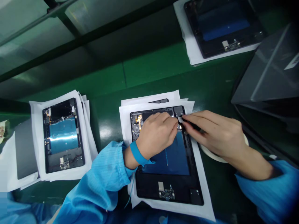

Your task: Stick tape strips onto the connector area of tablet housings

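An opened tablet (168, 189) lies in front of me on white sheets (205, 203), showing a large blue panel and a small circuit board near its lower edge. My left hand (158, 135) rests over its upper part, fingers curled and pressed together; the fingertips are hidden. From the other side, my right hand (215, 133) reaches the upper right corner, thumb and fingers pinched. Between the two hands' fingertips shows a small pale piece (180, 119), too small to name. A blue band (137, 154) circles my left wrist.
Another opened tablet (63, 133) lies on stacked white sheets to the left, beside a dark grey panel (26, 149). A third tablet (224, 28) sits at the upper right. A grey box (263, 71) and cable stand right. Partly under my right forearm is a cream-coloured ring (213, 155).
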{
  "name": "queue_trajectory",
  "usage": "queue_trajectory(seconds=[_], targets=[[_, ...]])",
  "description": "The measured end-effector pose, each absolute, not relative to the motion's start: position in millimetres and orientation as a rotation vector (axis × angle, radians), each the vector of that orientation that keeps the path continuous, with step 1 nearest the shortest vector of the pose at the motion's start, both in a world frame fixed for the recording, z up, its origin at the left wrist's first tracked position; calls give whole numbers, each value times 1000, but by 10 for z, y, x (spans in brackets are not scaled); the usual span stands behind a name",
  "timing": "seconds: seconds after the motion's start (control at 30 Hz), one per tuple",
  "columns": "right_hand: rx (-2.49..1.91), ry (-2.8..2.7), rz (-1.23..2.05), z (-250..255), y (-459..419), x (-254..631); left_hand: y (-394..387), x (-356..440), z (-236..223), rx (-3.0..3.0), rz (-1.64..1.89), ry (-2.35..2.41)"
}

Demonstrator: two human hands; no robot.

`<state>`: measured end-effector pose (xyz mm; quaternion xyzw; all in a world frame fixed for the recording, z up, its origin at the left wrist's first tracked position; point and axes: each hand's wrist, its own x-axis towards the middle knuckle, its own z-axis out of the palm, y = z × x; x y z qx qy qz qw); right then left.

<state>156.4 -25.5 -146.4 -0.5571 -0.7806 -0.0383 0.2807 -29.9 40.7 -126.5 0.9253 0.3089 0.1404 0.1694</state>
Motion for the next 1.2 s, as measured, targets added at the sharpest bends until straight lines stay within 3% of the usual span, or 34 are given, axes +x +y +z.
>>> queue_trajectory(seconds=[0.63,1.0,1.2], targets=[[-1587,-2082,-21,-1386,-240,1529,413,-293,-1282,2602,448,877],[-1576,-2262,-303,-1222,-206,1439,419,-299,-1263,2616,436,872],[-1441,-2284,-95,-1282,-159,1551,416,-299,-1281,2607,439,869]])
